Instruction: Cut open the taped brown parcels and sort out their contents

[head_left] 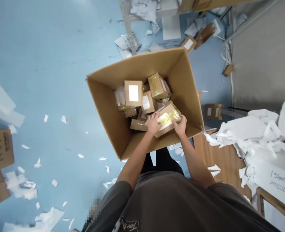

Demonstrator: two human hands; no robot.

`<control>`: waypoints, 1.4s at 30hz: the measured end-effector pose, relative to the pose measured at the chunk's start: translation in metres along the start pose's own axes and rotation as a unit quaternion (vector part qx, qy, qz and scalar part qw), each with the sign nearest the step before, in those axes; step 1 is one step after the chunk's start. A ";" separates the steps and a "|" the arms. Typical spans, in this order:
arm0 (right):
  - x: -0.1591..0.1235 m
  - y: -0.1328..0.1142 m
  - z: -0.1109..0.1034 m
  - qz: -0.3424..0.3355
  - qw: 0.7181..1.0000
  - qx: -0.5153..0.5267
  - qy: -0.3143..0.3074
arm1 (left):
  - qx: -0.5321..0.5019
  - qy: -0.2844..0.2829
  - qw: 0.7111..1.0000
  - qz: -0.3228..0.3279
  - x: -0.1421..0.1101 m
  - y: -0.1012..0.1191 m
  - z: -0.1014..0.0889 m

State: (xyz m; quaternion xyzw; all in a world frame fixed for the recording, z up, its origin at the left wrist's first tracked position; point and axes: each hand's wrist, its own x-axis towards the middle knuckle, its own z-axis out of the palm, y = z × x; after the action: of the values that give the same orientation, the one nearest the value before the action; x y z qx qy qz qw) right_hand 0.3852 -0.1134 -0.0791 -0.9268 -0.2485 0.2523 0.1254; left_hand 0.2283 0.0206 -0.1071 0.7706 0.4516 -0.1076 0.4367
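Observation:
A large open cardboard box [104,119] stands in front of me with several small cardboard boxes inside. Both of my hands reach over its near wall. Between them is a taped small box [169,120] with a white label and yellowish tape, lying tilted. My left hand [154,123] grips its left end, and my right hand [180,125] holds its right end. Left of it lie a small box with a white label [133,93], another labelled box [147,102] and a flat one [138,125]. Beyond it rests a box with yellowish tape [157,86].
Torn white paper scraps [37,163] are scattered over the blue floor [60,74]. A heap of crumpled white paper [251,129] lies to the right, near a grey wall [265,58]. Cardboard boxes [0,149] stand at the far left. A small box [214,111] sits outside on the right.

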 end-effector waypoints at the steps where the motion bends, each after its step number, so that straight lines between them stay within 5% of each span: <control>1: -0.002 0.010 -0.006 0.042 0.999 -0.009 -0.012 | 0.008 -0.030 0.999 0.023 0.009 0.010 0.007; 4: 0.000 0.034 -0.016 0.153 0.982 -0.064 -0.087 | 0.049 -0.141 0.987 0.063 0.035 0.033 0.034; 7: 0.010 0.047 -0.019 0.186 0.964 -0.109 -0.158 | 0.098 -0.197 0.973 0.071 0.051 0.040 0.056; 12: 0.023 0.055 -0.031 0.158 0.974 -0.097 -0.127 | 0.114 -0.205 0.970 0.062 0.054 0.034 0.064; 15: 0.025 0.044 -0.041 0.055 0.988 -0.086 -0.115 | 0.107 -0.196 0.973 0.067 0.044 0.031 0.059; 19: 0.036 -0.004 -0.034 -0.116 0.979 -0.108 -0.128 | 0.064 -0.138 0.986 0.064 0.030 0.017 0.040; 24: 0.062 -0.088 0.005 -0.264 0.937 -0.143 -0.178 | 0.047 -0.021 0.997 -0.049 0.029 -0.030 -0.007; 31: 0.111 -0.177 0.071 -0.395 0.881 -0.160 -0.204 | 0.003 0.096 0.978 -0.187 0.077 -0.106 -0.065; 37: 0.163 -0.236 0.134 -0.457 0.825 -0.256 -0.212 | -0.061 0.115 0.961 -0.242 0.148 -0.130 -0.075; 42: 0.208 -0.261 0.173 -0.495 0.791 -0.281 -0.224 | -0.088 0.145 0.952 -0.257 0.175 -0.139 -0.063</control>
State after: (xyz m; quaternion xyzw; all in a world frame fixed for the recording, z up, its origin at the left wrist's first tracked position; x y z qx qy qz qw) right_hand 0.3459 0.2352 -0.2155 -0.5892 -0.7541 0.2752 -0.0917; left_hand 0.2038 0.2036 -0.2473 0.5945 0.7002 -0.0636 0.3901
